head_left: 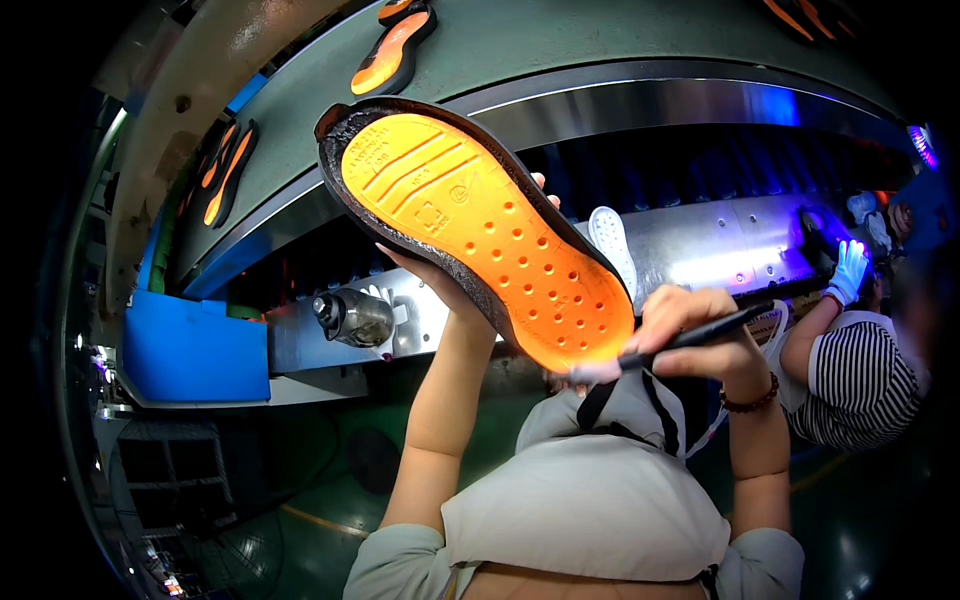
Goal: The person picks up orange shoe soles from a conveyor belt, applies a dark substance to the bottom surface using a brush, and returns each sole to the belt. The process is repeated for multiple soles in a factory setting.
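Note:
A large shoe sole (490, 240) with a black rim and an orange inside is raised in front of me, tilted, its inner face turned up. My left hand (432, 272) grips it from beneath, and the sole hides most of those fingers. My right hand (692, 328) is closed round the black handle of a brush (597, 373). The brush's pale, blurred tip lies at the sole's near end, by the orange edge. Whether the bristles press on it, I cannot tell.
Beyond the sole runs a green conveyor belt (600, 38) carrying orange-and-black soles (390, 55). A metal ledge (690, 245) below it holds a white perforated sole-shaped piece (612, 245) and a dark bottle (355, 318). A blue box (197, 347) stands left. At right is a co-worker's gloved hand (849, 270).

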Available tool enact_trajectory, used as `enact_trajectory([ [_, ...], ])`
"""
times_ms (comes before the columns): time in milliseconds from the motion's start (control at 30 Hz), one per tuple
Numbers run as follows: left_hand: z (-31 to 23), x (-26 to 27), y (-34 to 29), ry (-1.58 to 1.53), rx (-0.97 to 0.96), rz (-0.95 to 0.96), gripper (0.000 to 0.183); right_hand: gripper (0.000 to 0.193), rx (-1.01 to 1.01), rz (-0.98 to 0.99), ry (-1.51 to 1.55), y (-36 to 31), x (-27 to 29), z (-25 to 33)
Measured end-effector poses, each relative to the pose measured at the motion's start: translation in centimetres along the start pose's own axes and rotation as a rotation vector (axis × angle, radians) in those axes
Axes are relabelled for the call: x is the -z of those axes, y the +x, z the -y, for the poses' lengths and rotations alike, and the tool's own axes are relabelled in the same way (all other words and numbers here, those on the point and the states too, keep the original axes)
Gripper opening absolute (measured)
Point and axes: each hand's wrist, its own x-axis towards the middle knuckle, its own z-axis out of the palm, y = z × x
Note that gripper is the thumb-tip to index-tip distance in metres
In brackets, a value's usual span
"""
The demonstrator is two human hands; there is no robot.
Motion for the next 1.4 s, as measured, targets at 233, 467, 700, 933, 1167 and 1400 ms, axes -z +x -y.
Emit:
enact_trajectory([
  [233, 0.0, 0.1, -0.8, 0.143, -0.055, -0.167, 0.099, 0.021, 0.02, 0.004, -0.159, -0.9, -0.4, -1.4],
  [467, 1.0, 0.0, -0.7, 0.201, 0.015, -0.32, 0.094, 0.016, -0.207, -0.284, 0.38, -1.5, -0.7, -3.7],
  [700, 2.4, 3.0, -6.1, -0.102, 0.13, -0.023, 0.056, 0.019, -0.156, -0.134, 0.084, -1.2, -4.0, -3.1],
  [933, 0.2, 1.9, -5.0, 0.041, 0.559, -0.266, 0.048, 0.02, -0.055, 0.079, -0.274, 0.0, -1.8, -1.1],
  [1167, -0.5, 1.7, -5.1, 0.13, 0.905, -0.347, 0.042, 0.021, -0.037, 0.479, -0.268, 1.1, -0.5, 0.7],
  [1400, -0.1, 2.6, -5.4, 0.326, 1.046, -0.272, 0.042, 0.016, -0.189, 0.691, -0.431, 2.7, -0.6, 1.4],
])
